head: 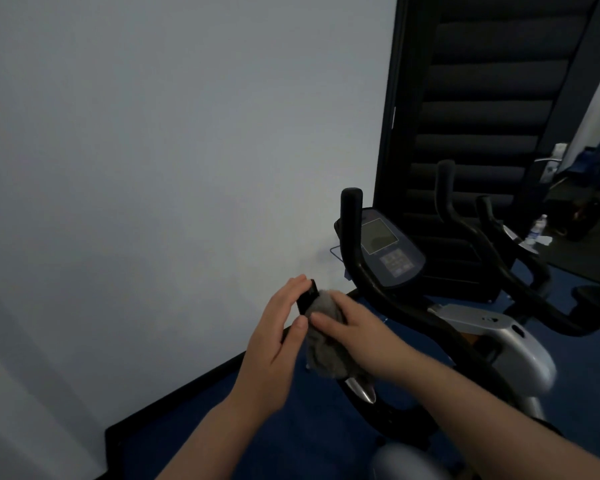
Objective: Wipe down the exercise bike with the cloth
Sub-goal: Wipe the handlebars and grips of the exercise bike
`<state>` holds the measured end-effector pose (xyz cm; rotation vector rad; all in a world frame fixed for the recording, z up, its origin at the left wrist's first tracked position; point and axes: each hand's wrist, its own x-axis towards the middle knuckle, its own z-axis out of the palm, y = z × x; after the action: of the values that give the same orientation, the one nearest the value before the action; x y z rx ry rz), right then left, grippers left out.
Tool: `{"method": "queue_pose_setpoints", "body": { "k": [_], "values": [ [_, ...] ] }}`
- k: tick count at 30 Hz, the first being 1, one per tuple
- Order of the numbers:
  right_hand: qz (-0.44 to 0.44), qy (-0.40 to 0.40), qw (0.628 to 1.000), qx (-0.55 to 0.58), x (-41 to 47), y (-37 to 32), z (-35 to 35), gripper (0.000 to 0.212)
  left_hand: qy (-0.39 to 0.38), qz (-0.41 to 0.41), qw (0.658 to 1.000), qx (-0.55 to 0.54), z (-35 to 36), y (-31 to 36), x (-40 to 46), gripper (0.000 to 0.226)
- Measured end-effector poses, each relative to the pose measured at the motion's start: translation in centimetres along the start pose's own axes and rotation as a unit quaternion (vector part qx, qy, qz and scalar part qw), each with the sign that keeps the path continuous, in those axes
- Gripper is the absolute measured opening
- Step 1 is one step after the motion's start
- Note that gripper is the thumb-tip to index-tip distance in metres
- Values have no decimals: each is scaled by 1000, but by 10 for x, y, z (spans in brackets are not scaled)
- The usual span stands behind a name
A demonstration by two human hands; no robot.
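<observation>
The exercise bike (492, 327) stands at right, with black handlebars, a silver frame and a console (387, 247) with a screen. My left hand (278, 341) holds a flat black part (307, 297) at the near handlebar end, thumb on one side and fingers on the other. My right hand (357, 334) presses a grey cloth (323, 348) against that part; the cloth hangs down below the hand. The handlebar end under the cloth is hidden.
A white wall (153, 168) fills the left, with a black skirting above blue floor (291, 427). A second bike's handlebars (499, 244) stand behind at right. Dark shutters (482, 98) rise behind. A water bottle (537, 230) stands far right.
</observation>
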<state>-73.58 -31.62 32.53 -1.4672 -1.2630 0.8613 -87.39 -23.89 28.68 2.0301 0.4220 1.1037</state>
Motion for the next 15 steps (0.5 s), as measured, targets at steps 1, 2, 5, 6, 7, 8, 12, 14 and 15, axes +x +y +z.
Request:
{"method": "queue_pose_setpoints", "body": {
  "k": [1, 2, 5, 6, 7, 8, 12, 14, 15],
  "values": [
    [-3, -1, 1000, -14, 7, -7, -2, 21, 3, 2, 1000, -4, 1, 1, 0, 42],
    [-8, 4, 1000, -9, 14, -13, -1, 25, 6, 3, 1000, -12, 2, 1, 0, 41],
    [-28, 20, 998, 48, 15, -15, 8, 37, 12, 6, 1000, -22, 3, 2, -1, 42],
    [-30, 18, 998, 47, 9, -9, 10, 36, 11, 5, 1000, -14, 3, 1, -1, 42],
    [-25, 11, 999, 29, 1, -2, 9, 33, 10, 5, 1000, -5, 4, 1, -2, 42],
    [-9, -3, 1000, 6, -6, 5, 6, 29, 12, 4, 1000, 1, 4, 1, -3, 41],
    [85, -96, 990, -66, -7, 3, -17, 19, 27, 3, 1000, 12, 6, 4, -3, 41],
    [79, -103, 982, -134, 7, -8, -20, 19, 29, -2, 1000, 10, 8, 5, -3, 41],
    [71, -91, 981, -155, 11, -12, -17, 20, 29, -6, 1000, 6, 9, 6, -4, 40]
  ]
}}
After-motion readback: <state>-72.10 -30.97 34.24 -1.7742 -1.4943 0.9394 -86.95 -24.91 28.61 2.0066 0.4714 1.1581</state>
